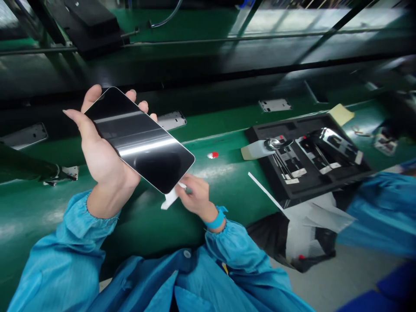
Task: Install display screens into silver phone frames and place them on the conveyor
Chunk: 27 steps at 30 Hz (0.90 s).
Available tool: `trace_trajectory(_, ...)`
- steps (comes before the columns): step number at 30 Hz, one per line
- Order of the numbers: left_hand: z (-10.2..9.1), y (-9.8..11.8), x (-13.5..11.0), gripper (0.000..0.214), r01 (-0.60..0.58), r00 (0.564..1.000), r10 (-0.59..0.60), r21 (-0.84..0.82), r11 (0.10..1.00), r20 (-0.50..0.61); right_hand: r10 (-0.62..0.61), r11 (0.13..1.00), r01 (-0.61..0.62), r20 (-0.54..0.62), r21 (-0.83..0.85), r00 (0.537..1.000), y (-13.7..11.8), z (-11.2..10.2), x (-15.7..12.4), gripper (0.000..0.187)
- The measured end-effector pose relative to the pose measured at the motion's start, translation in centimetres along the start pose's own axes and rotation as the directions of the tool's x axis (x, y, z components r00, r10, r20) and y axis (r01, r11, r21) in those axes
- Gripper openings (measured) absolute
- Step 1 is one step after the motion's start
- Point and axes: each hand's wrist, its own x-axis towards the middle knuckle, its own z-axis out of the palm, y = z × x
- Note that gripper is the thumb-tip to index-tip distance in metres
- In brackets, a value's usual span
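My left hand point(100, 160) holds a black glossy phone point(139, 138) by its edges, screen up and tilted, above the green bench. Fingers wrap its far edge and the thumb lies along the near left side. Just below the phone's lower right corner, my right hand point(195, 197) pinches a small white wipe or tab point(170, 198). The wipe touches or nearly touches the phone's corner. Both arms wear blue sleeves, and a blue band circles the right wrist.
A black tray point(292, 190) with tools and metal parts sits at right, with a white bottle point(256, 149) at its left edge. Phone frames point(274, 105) point(172, 120) lie on the belt behind. A small red-and-white piece point(212, 154) rests on the bench. Another person's blue sleeve point(383, 208) shows at right.
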Motion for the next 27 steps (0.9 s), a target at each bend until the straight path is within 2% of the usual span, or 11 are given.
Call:
trace_trajectory(2,0.1,0.0,-0.1,0.047,-0.012,1.0,0.012,-0.002,1.0,0.025,0.2,0.966,-0.169,0.151,-0.197,0.968,1.9,-1.6,-0.9,0.02)
trace_trajectory(4,0.4,-0.2,-0.3,0.051,-0.019,0.999,0.02,-0.006,1.0,0.046,0.368,0.901,-0.315,0.139,-0.298,0.92,2.5,-2.9,-1.4,0.037)
trace_trajectory(5,0.5,-0.3,-0.3,0.053,-0.022,0.998,0.023,-0.005,1.0,0.059,0.403,0.89,-0.364,0.103,-0.276,0.909,2.3,-3.4,-1.3,0.046)
trace_trajectory(8,0.7,-1.0,-0.5,0.058,-0.02,0.995,0.017,0.024,1.0,0.095,0.423,0.896,-0.435,0.128,0.089,0.897,0.3,-4.1,-0.5,0.052)
trace_trajectory(11,0.8,-2.2,-0.9,0.059,0.017,0.993,-0.026,0.082,0.997,0.115,0.407,0.728,-0.521,0.331,0.446,0.852,-2.0,-4.1,0.7,0.067)
trace_trajectory(14,1.1,-3.7,-1.7,0.057,0.079,0.989,-0.092,0.116,0.99,0.114,0.436,0.65,-0.57,0.368,0.502,0.821,-2.9,-4.2,1.2,0.076)
trace_trajectory(19,3.4,-7.4,-2.1,0.06,0.138,0.981,-0.16,0.191,0.972,0.106,0.412,0.699,-0.492,0.271,0.519,0.87,-1.0,-6.4,0.6,0.077)
trace_trajectory(21,5.3,-9.7,-0.9,0.057,0.184,0.962,-0.223,0.232,0.955,0.155,0.431,0.69,-0.517,0.286,0.506,0.856,0.4,-8.6,0.1,0.075)
trace_trajectory(23,7.7,-12.9,1.6,0.056,0.231,0.94,-0.282,0.25,0.94,0.192,0.453,0.744,-0.525,0.266,0.413,0.851,2.1,-12.1,-0.7,0.071)
trace_trajectory(25,10.4,-16.9,4.8,0.057,0.236,0.947,-0.279,0.252,0.939,0.156,0.466,0.851,-0.479,0.111,0.215,0.878,4.2,-16.5,-1.8,0.069)
trace_trajectory(27,13.1,-21.2,8.1,0.061,0.264,0.956,-0.29,0.292,0.919,0.049,0.444,0.886,-0.458,-0.145,-0.076,0.884,6.8,-21.3,-3.1,0.067)
